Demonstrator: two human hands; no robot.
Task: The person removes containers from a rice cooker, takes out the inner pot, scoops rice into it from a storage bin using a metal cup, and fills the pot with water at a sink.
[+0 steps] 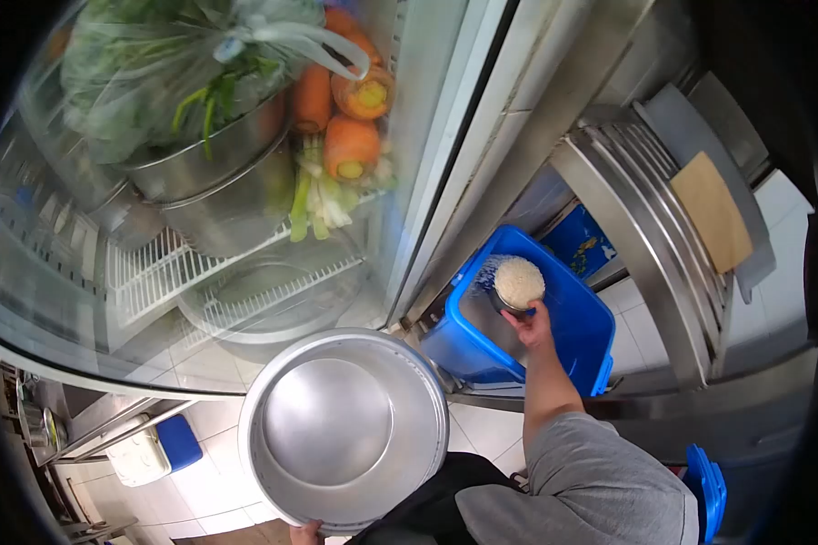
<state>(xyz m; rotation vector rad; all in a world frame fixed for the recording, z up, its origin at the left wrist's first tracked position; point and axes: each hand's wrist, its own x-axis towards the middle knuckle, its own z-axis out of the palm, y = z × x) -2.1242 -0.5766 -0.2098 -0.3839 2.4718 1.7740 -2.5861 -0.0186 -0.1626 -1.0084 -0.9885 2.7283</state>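
Head view: right hand [529,325] grips a metal cup [509,302] heaped with white rice [519,281], held inside the open blue bin [580,334] on the tiled floor. Left hand [306,532] shows only at the bottom edge, fingers closed on the rim of a large empty metal bowl [341,431], held level just left of the bin. Behind glass at upper left: carrots [349,111], bagged greens [154,64], stacked steel pots [211,186].

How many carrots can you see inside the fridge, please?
3 carrots: all bunched on the fridge's upper shelf, right of the steel pots, above the green stalks. More may be hidden behind.
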